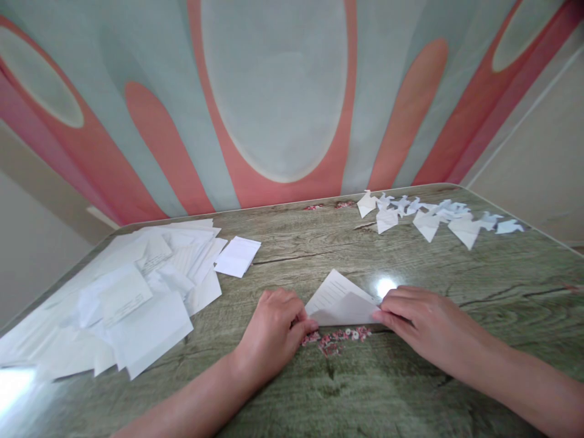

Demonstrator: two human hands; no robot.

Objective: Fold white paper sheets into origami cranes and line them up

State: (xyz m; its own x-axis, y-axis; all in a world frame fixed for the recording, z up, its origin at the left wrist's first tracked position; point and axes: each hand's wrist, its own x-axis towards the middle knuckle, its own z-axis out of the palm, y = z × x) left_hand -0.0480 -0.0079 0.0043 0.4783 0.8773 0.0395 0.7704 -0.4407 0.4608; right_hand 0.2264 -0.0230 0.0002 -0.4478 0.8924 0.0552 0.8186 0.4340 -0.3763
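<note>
A white sheet of paper with printed lines (pixel 340 301), folded into a triangle, lies flat on the table in front of me. Its peak points away from me and its long straight edge faces me. My left hand (pixel 280 325) pinches the left corner between thumb and fingers. At the opposite corner, my right hand (pixel 406 313) grips the paper in the same way, thumb at the near edge. The fingertips partly hide both corners.
Loose white papers (pixel 150 328) are heaped at the left, with a small stack of squares (pixel 238 256) beside them. Several folded paper birds (pixel 426 224) stand at the back right. The wood-patterned table (pixel 292 243) meets a painted wall. Pink flower prints (pixel 337 340) mark its surface.
</note>
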